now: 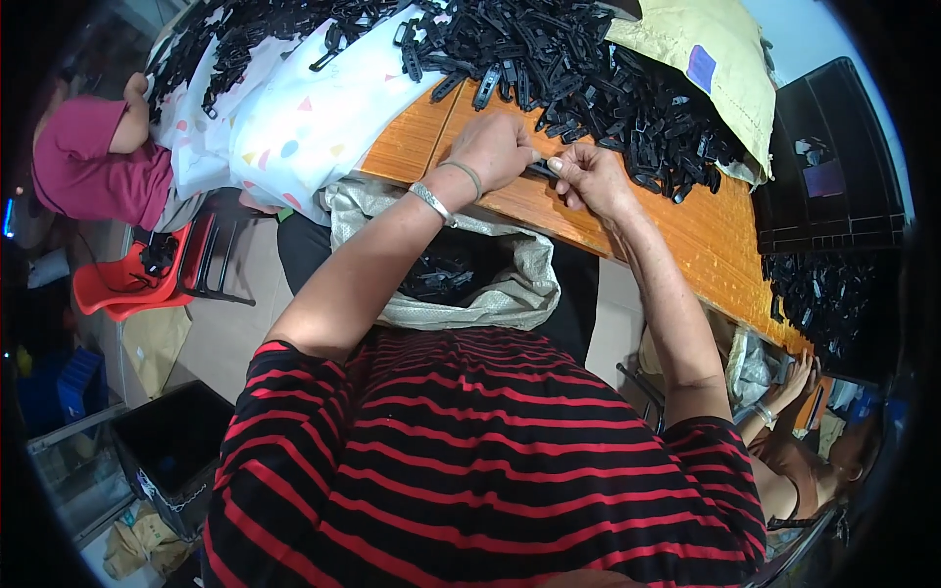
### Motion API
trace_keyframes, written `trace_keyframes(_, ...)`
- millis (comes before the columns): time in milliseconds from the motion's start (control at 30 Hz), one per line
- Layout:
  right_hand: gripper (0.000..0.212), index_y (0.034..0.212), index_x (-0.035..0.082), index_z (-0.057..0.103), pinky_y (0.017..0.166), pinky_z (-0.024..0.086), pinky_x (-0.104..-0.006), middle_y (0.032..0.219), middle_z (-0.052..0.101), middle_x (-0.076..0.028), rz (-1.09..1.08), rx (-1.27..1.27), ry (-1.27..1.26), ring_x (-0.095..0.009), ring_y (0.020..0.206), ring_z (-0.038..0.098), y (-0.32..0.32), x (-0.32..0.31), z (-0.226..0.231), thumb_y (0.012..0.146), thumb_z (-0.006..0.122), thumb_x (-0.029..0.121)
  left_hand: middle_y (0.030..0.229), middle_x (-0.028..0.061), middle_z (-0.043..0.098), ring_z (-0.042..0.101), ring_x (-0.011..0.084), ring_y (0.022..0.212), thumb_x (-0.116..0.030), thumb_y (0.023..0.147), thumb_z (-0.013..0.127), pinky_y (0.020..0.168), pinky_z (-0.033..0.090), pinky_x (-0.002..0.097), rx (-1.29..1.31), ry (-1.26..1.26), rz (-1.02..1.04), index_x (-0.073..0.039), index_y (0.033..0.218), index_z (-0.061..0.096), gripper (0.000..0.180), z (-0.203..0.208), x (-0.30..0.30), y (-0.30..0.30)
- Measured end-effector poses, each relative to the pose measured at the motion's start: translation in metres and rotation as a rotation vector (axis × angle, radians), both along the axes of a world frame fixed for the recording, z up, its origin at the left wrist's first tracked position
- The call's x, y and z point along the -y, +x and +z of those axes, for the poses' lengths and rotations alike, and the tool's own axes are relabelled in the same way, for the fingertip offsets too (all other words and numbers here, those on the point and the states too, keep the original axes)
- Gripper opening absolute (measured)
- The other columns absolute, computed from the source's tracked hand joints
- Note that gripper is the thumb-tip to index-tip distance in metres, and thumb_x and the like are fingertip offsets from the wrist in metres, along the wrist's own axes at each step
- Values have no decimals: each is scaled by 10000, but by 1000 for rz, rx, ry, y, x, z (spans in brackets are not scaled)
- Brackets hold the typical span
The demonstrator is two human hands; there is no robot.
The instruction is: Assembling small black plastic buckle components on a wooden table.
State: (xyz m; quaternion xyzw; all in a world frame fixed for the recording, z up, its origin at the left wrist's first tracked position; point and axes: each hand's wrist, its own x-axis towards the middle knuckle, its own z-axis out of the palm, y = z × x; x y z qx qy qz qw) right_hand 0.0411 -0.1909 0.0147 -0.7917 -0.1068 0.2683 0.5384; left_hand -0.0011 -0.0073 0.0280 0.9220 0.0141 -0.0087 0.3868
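My left hand (493, 149) and my right hand (594, 183) meet over the front edge of the wooden table. Both have their fingers closed on a small dark plastic piece (540, 170), mostly hidden by the fingertips. Just beyond them spreads a large heap of black plastic parts (549, 61), long and narrow with slots in them. One part (486, 86) with a greyish face lies at the heap's near edge, close to my left hand. Across my lap sits an open woven sack (529, 284), with more black parts (441, 274) inside.
A white patterned sheet (304, 108) covers the table's left side. A yellowish sack (696, 59) and a black crate (833, 157) stand at the right. People sit at far left (98, 157) and lower right (799, 461). A red chair (132, 284) and dark bin (176, 441) are left.
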Motion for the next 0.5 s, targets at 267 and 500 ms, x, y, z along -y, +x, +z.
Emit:
trace_keyframes(267, 245, 747, 41, 548, 395, 396, -208, 578, 572, -15, 22, 20, -24, -67, 439, 498, 7, -3, -10, 874, 664, 216, 768, 126, 670, 653, 247, 736, -225, 771, 719, 689, 504, 344, -61, -16, 133, -24, 812, 660, 213, -11, 6, -7)
trace_keyframes(500, 251, 754, 30, 530, 374, 365, -220, 562, 556, -20, 63, 45, -203, -74, 428, 485, 3, -12, 2, 865, 673, 204, 761, 119, 659, 639, 272, 726, -228, 763, 725, 671, 496, 366, -79, -34, 103, -25, 809, 637, 226, -22, 1, -3)
